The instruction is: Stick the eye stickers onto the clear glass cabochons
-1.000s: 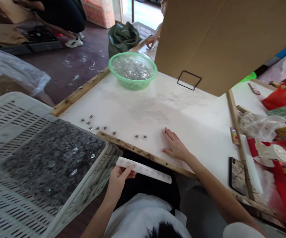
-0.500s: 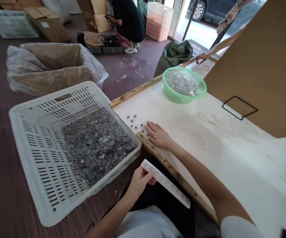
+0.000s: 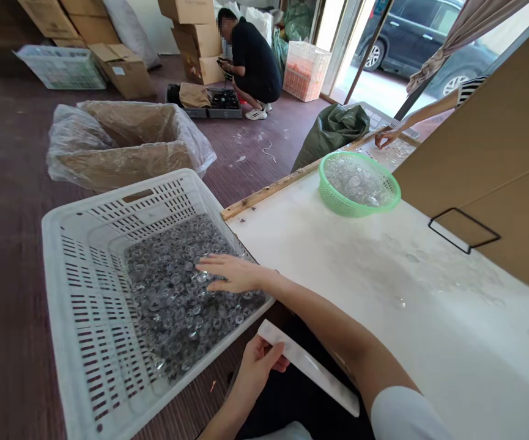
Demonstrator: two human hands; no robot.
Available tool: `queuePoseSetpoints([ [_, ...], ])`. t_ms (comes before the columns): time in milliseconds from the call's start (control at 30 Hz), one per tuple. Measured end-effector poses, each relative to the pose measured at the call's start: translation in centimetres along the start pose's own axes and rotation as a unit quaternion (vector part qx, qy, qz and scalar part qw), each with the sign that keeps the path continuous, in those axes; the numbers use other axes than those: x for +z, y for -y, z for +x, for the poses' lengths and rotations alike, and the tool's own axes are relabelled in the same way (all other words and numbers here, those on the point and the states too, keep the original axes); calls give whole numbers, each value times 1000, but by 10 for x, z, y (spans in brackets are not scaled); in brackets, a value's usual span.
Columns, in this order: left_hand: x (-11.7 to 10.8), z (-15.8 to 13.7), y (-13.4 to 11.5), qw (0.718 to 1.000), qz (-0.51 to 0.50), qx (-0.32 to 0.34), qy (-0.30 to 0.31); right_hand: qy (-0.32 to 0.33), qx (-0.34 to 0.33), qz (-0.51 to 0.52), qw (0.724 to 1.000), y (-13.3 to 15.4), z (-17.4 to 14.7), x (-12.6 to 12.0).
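Dark floor point(image 3: 11, 214) occupied the left side of the room, and a white worktop point(image 3: 292, 229) edged with rough wood extended to the right, with a green basket point(image 3: 337, 200) of clear items towards its far side. On the near left, a white crate point(image 3: 53, 244) stood against the worktop and held a broad bed of small clear pieces point(image 3: 172, 330). Of the hands, the left point(image 3: 257, 366) was closed on a white strip point(image 3: 319, 373), pinched near its far left end between thumb and fingers, the free end slanting to the near right beside the worktop's edge. The right hand point(image 3: 230, 274) was open above the clear pieces, fingers extended, with nothing seen in its grasp; contact with the pieces could not be determined. The strip was judged light, smooth and fairly stiff, since it held straight from one end; a grip nearer its middle would balance it better. The clear pieces were judged light, hard and slippery, possibly liable to scratch, and best taken by the rim singly or scooped from the top. Compared with the earlier frame, the right hand had left the worktop's near left edge for the crate, only a couple of small dark pieces point(image 3: 243, 220) were visible at the worktop's far left corner where more had lain along the edge, and the left hand's grip appeared unchanged.
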State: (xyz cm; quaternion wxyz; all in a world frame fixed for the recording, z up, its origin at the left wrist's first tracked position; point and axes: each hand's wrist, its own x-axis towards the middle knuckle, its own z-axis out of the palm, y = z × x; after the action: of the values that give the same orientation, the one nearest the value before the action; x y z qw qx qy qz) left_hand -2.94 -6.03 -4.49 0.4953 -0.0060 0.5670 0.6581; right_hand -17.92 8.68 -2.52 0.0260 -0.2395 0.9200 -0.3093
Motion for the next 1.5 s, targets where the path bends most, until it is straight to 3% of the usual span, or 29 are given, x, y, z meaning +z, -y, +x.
queuePoseSetpoints([
  [67, -2, 2, 5, 1000, -6, -2, 5, -117, 61, 1, 991, -10, -2, -14],
  [133, -3, 4, 9, 1000, -11, -8, 4, -231, 179, -20, 956, -32, -5, -33],
  [233, -1, 9, 14, 1000, -20, -17, 7, -270, 305, -60, 911, -59, -6, -48],
  [300, 0, 12, 14, 999, -22, -23, 12, -223, 286, -73, 929, -59, -5, -39],
  [367, -1, 14, 12, 999, -17, -26, 13, -152, 184, -69, 969, -45, -2, -23],
  [433, -4, 16, 10, 1000, -9, -27, 9, -99, 72, -57, 991, -28, -2, -10],
  [467, -5, 16, 10, 1000, -7, -27, 5, -95, 40, -53, 993, -23, -3, -10],
  [533, -8, 16, 11, 1000, -6, -30, -1, -147, 46, -56, 987, -27, -8, -22],
  [600, -10, 17, 15, 999, -11, -34, -5, -252, 132, -72, 956, -49, -17, -48],
  [667, -11, 18, 19, 999, -16, -41, -9, -349, 254, -104, 896, -82, -34, -78],
  [700, -11, 18, 21, 999, -16, -43, -14, -366, 308, -123, 869, -97, -46, -90],
  [767, -11, 19, 24, 998, -12, -48, -28, -341, 370, -164, 849, -119, -77, -107],
  [833, -11, 20, 25, 998, 1, -58, -31, -274, 381, -198, 861, -125, -115, -112],
  [933, -11, 22, 24, 996, 22, -77, -24, -185, 377, -224, 880, -111, -179, -107],
  [1100, -6, 25, 20, 995, 45, -88, -9, -111, 434, -232, 863, -85, -262, -96],
  [1300, 8, 21, 15, 995, 70, -63, -17, -89, 456, -238, 853, -82, -286, -84],
  [1500, 15, 14, 19, 994, 90, -57, -12, -53, 418, -264, 868, -55, -299, -68],
])
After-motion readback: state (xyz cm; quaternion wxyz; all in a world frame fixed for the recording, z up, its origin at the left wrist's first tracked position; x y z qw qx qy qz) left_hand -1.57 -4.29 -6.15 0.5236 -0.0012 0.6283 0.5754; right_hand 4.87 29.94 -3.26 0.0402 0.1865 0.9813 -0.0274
